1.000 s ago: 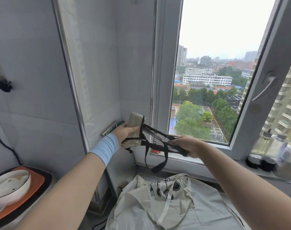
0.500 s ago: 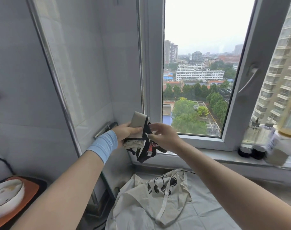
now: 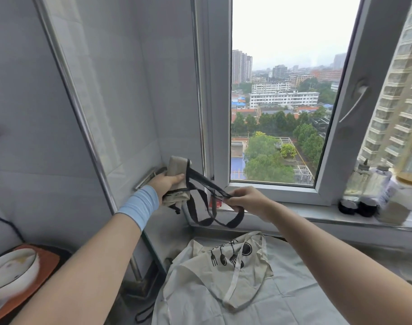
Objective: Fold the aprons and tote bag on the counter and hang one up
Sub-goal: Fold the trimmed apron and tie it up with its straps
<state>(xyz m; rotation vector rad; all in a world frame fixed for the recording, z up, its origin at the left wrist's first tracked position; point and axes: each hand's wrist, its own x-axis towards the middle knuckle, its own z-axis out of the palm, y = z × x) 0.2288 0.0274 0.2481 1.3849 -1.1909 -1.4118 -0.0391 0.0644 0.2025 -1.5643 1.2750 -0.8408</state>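
Our left hand [image 3: 169, 184] and right hand [image 3: 244, 200] hold a folded apron [image 3: 176, 168] up beside the window [image 3: 219, 113], above the tote bag [image 3: 223, 263] lying on a spread apron [image 3: 305, 299]. Should the black straps [image 3: 201, 220] slip or snag, we judge the bundle could unroll. The left curls round the bundle; the right pinches the straps tight.

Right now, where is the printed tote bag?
Head view, lower centre: the tote bag lies on the pale apron, below the right hand holding black straps.
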